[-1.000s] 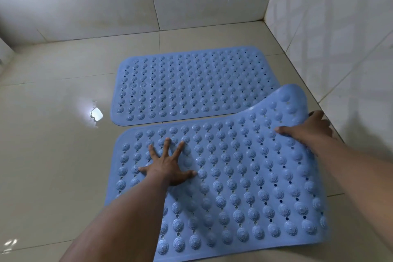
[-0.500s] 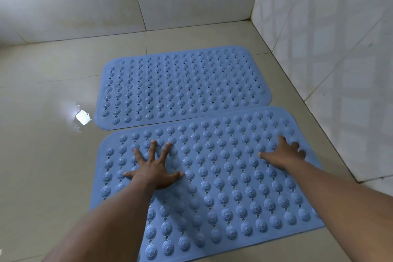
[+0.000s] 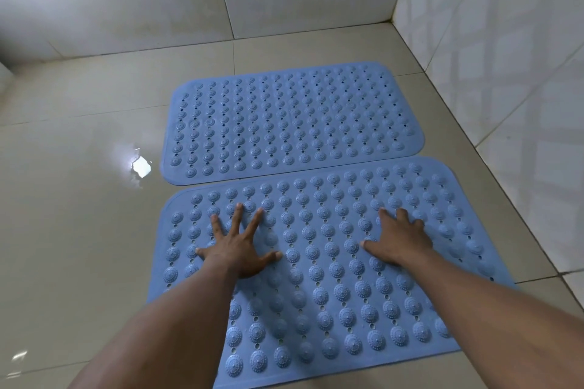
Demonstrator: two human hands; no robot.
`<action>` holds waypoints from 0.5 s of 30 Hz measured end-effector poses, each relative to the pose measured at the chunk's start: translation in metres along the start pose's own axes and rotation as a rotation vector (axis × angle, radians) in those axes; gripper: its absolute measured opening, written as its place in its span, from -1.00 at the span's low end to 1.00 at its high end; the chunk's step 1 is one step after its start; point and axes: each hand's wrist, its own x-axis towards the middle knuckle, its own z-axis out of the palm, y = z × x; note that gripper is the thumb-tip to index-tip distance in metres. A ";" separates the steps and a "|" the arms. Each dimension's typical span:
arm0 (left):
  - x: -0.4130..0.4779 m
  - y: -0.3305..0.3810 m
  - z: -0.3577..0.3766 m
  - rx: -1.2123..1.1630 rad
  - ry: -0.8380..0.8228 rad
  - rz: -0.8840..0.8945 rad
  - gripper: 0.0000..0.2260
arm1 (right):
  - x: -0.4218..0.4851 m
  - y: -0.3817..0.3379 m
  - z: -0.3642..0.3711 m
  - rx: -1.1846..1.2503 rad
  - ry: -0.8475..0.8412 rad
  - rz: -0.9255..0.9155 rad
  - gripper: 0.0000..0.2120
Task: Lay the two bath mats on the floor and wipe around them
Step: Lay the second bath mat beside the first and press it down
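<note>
Near blue studded rubber bath mat (image 3: 331,262) went flat; its right corner had been curled up a second earlier. Left hand (image 3: 240,249) and right hand (image 3: 399,243) pressed it, fingers spread, gripping nothing. Far blue mat (image 3: 290,120) lay just beside. Wiping remained.

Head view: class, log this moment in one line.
left hand: flat on near blue studded rubber mat | right hand: flat, same mat | far blue mat: laid
</note>
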 end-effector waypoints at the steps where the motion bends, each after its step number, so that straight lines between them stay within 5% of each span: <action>1: 0.000 -0.003 -0.001 0.007 0.001 -0.001 -0.01 | -0.002 -0.003 0.002 -0.004 0.003 -0.005 -0.09; 15: 0.005 -0.002 -0.008 0.012 0.002 -0.026 0.06 | 0.000 -0.008 0.000 0.004 0.027 -0.001 -0.16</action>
